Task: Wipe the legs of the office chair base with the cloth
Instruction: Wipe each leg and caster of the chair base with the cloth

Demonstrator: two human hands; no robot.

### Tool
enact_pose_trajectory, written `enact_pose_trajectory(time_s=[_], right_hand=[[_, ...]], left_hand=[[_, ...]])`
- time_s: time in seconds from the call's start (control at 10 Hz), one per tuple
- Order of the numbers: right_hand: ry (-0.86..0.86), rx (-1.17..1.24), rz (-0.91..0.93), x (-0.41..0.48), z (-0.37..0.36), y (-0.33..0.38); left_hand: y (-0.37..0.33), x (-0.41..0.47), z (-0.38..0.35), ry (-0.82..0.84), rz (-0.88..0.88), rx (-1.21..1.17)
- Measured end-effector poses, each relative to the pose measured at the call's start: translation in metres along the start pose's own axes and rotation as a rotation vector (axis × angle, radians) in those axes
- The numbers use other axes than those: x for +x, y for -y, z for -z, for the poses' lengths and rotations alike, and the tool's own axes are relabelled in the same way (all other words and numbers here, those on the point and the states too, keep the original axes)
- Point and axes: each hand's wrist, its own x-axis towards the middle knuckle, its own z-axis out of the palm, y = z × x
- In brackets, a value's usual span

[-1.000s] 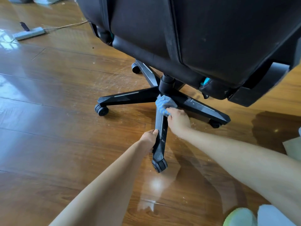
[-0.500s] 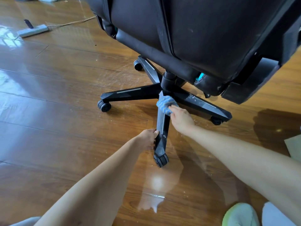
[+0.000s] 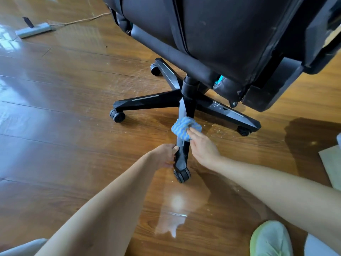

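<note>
Head view, looking down past both forearms. The left hand (image 3: 166, 154) is clamped on the left side of the near leg (image 3: 181, 154) of the black chair base (image 3: 188, 100), fingers curled against its edge just above the caster (image 3: 181, 175). Across the leg from it, the right hand (image 3: 201, 146) has its fingers closed on a bunched blue striped cloth (image 3: 184, 127), which is pressed onto the top of the same leg, just beyond the left hand and about halfway between the caster and the hub.

The step in hand looks like a wipe along this leg. To do it well, I would keep the left hand's brace firm so the caster cannot roll, wrap the cloth over the top and both sloped sides, and carry one long stroke down to the caster — then turn to a clean fold. Beyond the right hand, the right leg (image 3: 228, 111) carries pale specks and smears, so it probably needs the most work; the left leg (image 3: 145, 101) looks cleaner.

The floor (image 3: 55, 117) is glossy wood planking, bright with glare and a reflection patch near the hands — likely slippery for casters. Far beyond the left hand lie a power strip (image 3: 34, 30) and its cord. The chair seat (image 3: 221, 34) overhangs the hub.
</note>
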Motion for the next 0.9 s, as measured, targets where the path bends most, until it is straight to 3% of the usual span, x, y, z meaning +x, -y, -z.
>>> enact_pose_trajectory(time_s=[0.1,0.2,0.4,0.6,0.7,0.8,0.9], right_hand=[[-0.01,-0.023,-0.035,0.019,0.008,0.001],[-0.025,0.005,-0.011,-0.014,-0.003,0.007],[-0.048,0.056,0.081,-0.096,-0.036,0.026],[-0.029,-0.022,0.044,-0.033,-0.014,0.014],[-0.023,-0.1,0.012,-0.006,-0.007,0.009],[-0.015,-0.125,0.079,-0.032,-0.014,0.008],[-0.017,-0.08,0.166,-0.082,-0.029,0.014]], left_hand=[[0.003,-0.006,-0.001,0.006,-0.065,0.006],[0.008,-0.007,-0.007,-0.104,-0.059,-0.012],[0.01,-0.009,-0.005,-0.081,-0.046,-0.08],[0.004,-0.015,-0.004,-0.002,0.1,-0.356],[0.014,-0.001,-0.006,-0.41,-0.368,0.888],[0.021,0.008,-0.006,-0.189,-0.106,-0.131],[0.021,0.005,0.0,-0.242,-0.083,-0.053]])
